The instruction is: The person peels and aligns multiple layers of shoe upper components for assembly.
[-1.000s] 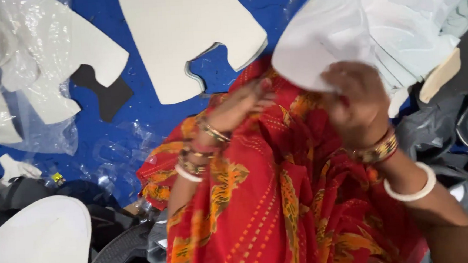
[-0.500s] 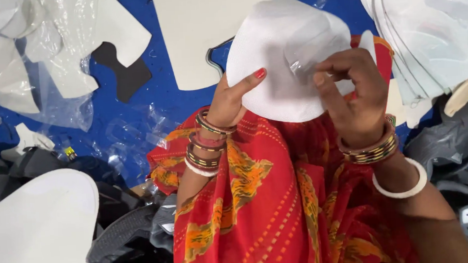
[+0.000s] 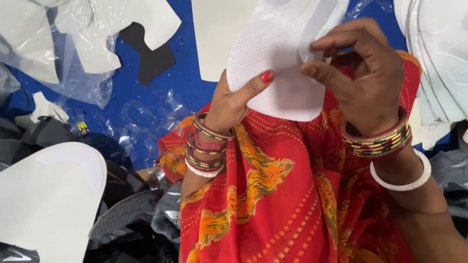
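Left hand (image 3: pixel 232 102) grips the white mesh piece (image 3: pixel 278 53) at its lower edge, thumb on top. Right hand (image 3: pixel 363 75) pinches a thin clear film at its right edge, over my lap. Piece looks light, floppy, likely slick under film; best held by the edges. White cut sheets (image 3: pixel 38 203), clear plastic scraps (image 3: pixel 79 76) and grey pieces (image 3: pixel 125 219) crowd the blue surface (image 3: pixel 188 91).
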